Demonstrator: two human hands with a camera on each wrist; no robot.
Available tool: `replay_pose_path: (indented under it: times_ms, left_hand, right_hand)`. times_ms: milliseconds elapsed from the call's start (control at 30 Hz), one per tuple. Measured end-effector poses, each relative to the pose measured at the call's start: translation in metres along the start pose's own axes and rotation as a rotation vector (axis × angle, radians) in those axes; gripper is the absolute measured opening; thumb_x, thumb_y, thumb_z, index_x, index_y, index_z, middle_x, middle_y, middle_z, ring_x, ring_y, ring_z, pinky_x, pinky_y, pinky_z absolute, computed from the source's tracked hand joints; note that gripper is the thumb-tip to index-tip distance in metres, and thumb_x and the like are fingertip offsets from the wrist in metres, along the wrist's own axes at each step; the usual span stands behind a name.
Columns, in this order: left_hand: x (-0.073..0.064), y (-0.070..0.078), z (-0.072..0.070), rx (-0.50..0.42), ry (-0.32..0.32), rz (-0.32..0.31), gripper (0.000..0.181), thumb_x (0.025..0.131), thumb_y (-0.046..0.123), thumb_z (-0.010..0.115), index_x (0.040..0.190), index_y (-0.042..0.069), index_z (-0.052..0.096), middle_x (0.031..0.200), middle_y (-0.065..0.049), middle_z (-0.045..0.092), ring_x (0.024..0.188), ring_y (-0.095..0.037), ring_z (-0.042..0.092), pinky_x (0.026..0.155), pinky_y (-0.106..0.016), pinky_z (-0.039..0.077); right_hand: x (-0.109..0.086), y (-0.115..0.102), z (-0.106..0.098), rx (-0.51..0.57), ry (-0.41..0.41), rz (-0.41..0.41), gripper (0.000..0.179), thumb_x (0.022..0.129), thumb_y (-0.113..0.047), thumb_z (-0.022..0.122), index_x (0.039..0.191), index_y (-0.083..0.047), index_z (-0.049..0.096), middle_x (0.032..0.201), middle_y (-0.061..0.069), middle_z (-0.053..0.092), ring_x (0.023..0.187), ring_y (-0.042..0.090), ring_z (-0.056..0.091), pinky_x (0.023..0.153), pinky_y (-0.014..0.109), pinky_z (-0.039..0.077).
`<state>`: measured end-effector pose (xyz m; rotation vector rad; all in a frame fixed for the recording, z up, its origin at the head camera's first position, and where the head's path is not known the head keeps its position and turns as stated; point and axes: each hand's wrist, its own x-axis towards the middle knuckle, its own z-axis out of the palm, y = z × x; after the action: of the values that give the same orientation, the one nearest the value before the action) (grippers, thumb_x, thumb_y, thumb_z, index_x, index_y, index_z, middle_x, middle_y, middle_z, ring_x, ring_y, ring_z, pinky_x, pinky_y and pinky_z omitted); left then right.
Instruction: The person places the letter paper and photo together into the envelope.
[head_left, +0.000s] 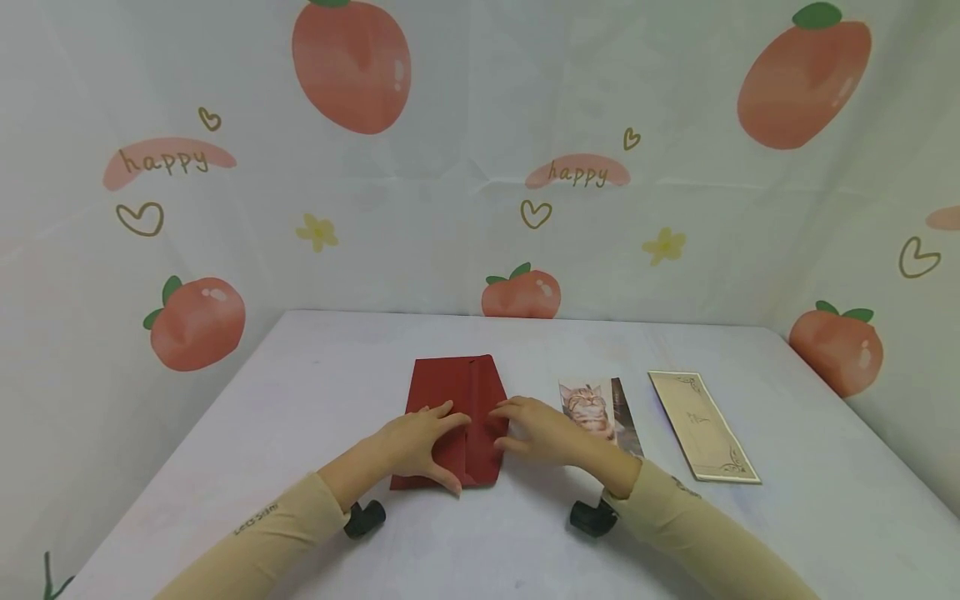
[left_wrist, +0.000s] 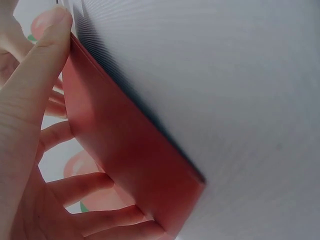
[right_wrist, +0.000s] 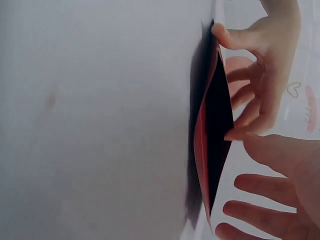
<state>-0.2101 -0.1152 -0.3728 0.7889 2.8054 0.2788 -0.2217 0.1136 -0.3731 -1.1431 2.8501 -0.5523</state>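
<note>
A red envelope [head_left: 442,382] lies on the white table, its flap side toward the right. Across its left part rests my left hand [head_left: 408,440], fingers spread, with the thumb down at the near edge. The left wrist view shows those fingertips along the far side of the red envelope [left_wrist: 125,135]. My right hand [head_left: 542,432] is at the envelope's right side, fingers loosely bent and fingertips right by the flap. In the right wrist view the envelope [right_wrist: 201,150] gapes along this side, its inside dark, and the left index fingertip touches the upper lip.
Right of the envelope lies a cat picture card [head_left: 588,410], partly covered by the right forearm. Farther right is a long beige card [head_left: 703,427] with a printed ornamental border. A black wrist device [head_left: 365,520] sits under each wrist. A fruit-patterned curtain [head_left: 450,233] hangs behind the table.
</note>
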Motion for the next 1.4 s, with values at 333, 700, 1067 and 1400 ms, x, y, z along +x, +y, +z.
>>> replay_pose_path:
  times_ms: [333,700,1067,1400]
  left_hand:
    - [-0.001,0.001,-0.001,-0.014,-0.012,-0.003,0.088,0.064,0.060,0.076,0.136,0.023,0.043,0.148,-0.015,0.037,0.128,-0.050,0.040,0.097,-0.057,0.044]
    - [-0.002,0.001,0.001,-0.020,-0.008,0.002,0.089,0.062,0.061,0.076,0.135,0.024,0.043,0.148,-0.015,0.036,0.129,-0.050,0.039,0.096,-0.057,0.044]
    - [-0.002,-0.001,0.001,-0.039,0.002,0.006,0.088,0.061,0.060,0.077,0.135,0.025,0.044,0.149,-0.015,0.035,0.129,-0.050,0.038,0.094,-0.058,0.044]
    - [-0.001,0.000,0.000,-0.036,-0.011,0.002,0.088,0.062,0.060,0.077,0.135,0.025,0.043,0.150,-0.015,0.034,0.130,-0.050,0.037,0.095,-0.058,0.044]
  right_hand:
    - [-0.014,0.016,-0.008,0.163,0.128,0.011,0.036,0.088,-0.017,0.064,0.119,-0.001,0.059,0.117,0.011,0.065,0.110,0.028,0.060,0.093,0.042,0.050]
    - [-0.034,0.041,-0.020,0.301,0.193,0.121,0.039,0.089,-0.018,0.063,0.120,0.005,0.057,0.120,0.021,0.062,0.107,0.037,0.061,0.087,0.044,0.053]
    - [-0.063,0.072,-0.037,0.333,0.224,0.324,0.039,0.091,-0.018,0.059,0.123,0.005,0.053,0.118,0.024,0.061,0.102,0.036,0.063,0.079,0.041,0.055]
    - [-0.081,0.091,-0.046,0.250,0.241,0.522,0.044,0.089,-0.023,0.062,0.121,0.006,0.054,0.108,0.024,0.064,0.099,0.039,0.062,0.076,0.042,0.055]
